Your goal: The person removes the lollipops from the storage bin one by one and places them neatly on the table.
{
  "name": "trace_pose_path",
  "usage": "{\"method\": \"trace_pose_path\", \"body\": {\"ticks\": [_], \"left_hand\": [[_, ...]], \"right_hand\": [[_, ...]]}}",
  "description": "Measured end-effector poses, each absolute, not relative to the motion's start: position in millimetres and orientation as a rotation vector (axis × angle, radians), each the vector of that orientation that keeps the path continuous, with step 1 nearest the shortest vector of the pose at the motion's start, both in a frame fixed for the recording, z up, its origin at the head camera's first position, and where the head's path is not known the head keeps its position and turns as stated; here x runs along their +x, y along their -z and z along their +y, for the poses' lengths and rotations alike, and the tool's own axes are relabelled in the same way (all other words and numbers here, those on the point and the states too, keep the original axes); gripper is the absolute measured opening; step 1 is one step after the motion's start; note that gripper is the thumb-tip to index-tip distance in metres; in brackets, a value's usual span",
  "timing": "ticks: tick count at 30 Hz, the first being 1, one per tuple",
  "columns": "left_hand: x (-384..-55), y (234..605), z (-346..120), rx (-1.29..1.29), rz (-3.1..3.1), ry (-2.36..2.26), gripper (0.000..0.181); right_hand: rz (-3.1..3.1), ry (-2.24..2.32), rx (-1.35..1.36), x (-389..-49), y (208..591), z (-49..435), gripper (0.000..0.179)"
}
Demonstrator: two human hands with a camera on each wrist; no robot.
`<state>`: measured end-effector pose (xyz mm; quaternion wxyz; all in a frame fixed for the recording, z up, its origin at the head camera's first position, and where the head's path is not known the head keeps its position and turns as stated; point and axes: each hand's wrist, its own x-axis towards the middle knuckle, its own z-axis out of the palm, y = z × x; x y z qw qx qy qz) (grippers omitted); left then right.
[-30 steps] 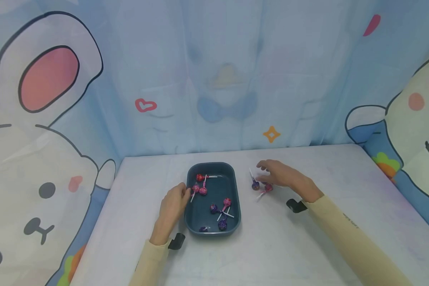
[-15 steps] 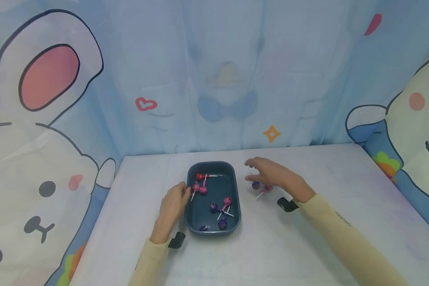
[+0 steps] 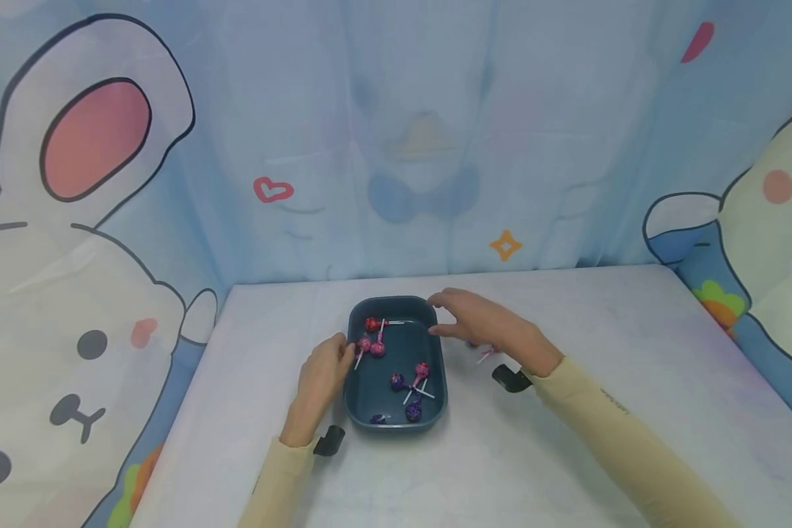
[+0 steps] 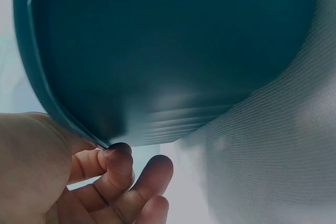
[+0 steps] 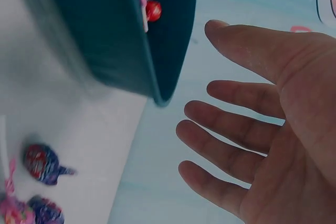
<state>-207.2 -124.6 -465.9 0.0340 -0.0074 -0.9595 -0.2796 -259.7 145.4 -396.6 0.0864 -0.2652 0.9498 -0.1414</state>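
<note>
A dark teal plastic tray point(image 3: 396, 427) with rounded corners stands on the table, holding several wrapped lollipops, among them a red one point(image 3: 372, 324), a pink one point(image 3: 422, 369) and a purple one point(image 3: 413, 411). My left hand point(image 3: 322, 381) pinches its left rim between thumb and fingers, as the left wrist view shows close up. Over the far right corner reaches my right hand point(image 5: 283, 114), fingers spread and nothing in them. Beneath that hand several more lollipops lie on the table, one purple-blue lollipop point(image 5: 41, 163) plain in the right wrist view; the head view mostly hides them.
The white-covered table point(image 3: 534, 455) ends at the back against a blue curtain point(image 3: 422, 147) printed with cartoon rabbits. A black wrist camera point(image 3: 511, 379) sits under the right wrist, another black camera point(image 3: 330, 441) at the left.
My right hand has moved left from above the loose lollipops to the tray's right rim. The left hand keeps its hold, and the tray stays in place.
</note>
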Motion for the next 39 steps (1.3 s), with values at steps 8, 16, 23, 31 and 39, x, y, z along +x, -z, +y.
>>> {"method": "trace_pose_path", "body": {"ticks": [8,16,23,31,39], "left_hand": [[-207.6,466.4,-124.3,-0.021,-2.955,0.864,0.023],[-207.9,465.9,-124.6,-0.013,-2.958,0.854,0.024],[-208.9,467.0,-125.0,-0.005,-2.952,0.85,0.023],[-209.4,468.2,-125.3,-0.001,-2.949,0.846,0.023],[-209.7,468.9,-125.3,0.002,-2.95,0.881,0.022]], "right_hand": [[2.826,0.378,-0.887,-253.8,393.7,124.6,0.059],[2.786,0.333,-0.971,-249.1,403.2,103.3,0.055],[2.75,0.276,-1.049,-241.4,408.1,86.4,0.052],[2.706,0.169,-1.044,-241.1,414.1,71.5,0.053],[2.656,0.043,-1.035,-239.3,421.3,64.0,0.053]]}}
